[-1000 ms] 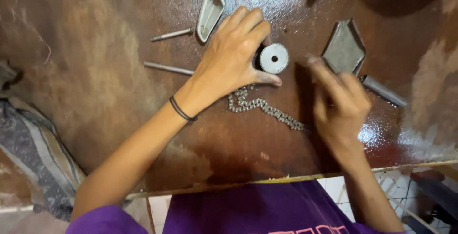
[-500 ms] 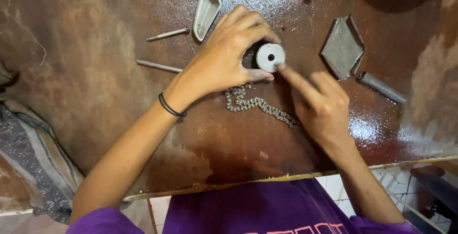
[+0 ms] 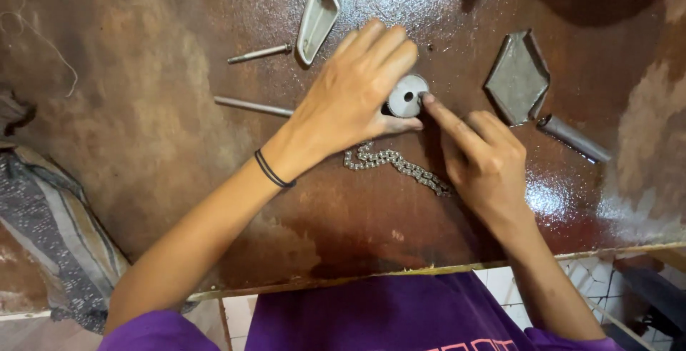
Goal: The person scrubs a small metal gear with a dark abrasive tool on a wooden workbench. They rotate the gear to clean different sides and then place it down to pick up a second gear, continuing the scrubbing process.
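I have my left hand (image 3: 354, 97) cupped over the small grey wheel (image 3: 406, 96) at upper centre of the frame, thumb under it and fingers curled round its far side, so it is gripped there on the worn brown table (image 3: 143, 144). My right hand (image 3: 486, 161) holds nothing; its index finger is stretched out with the tip touching the wheel's right edge, the other fingers loosely folded.

The chain (image 3: 396, 165) lies just below the wheel, running down and right towards my right hand, partly hidden under it. I cannot tell whether it touches the wheel.

To do this well, I judge the left hand should keep the wheel flat and steady while the fingertip works lightly at the rim; a hard push could skid it on the glossy, wet-looking surface.

A diamond-shaped plate (image 3: 518, 76) and a short tube (image 3: 575, 138) lie to the right, two rods (image 3: 257, 79) to the left, a pale bracket (image 3: 316, 15) at top.
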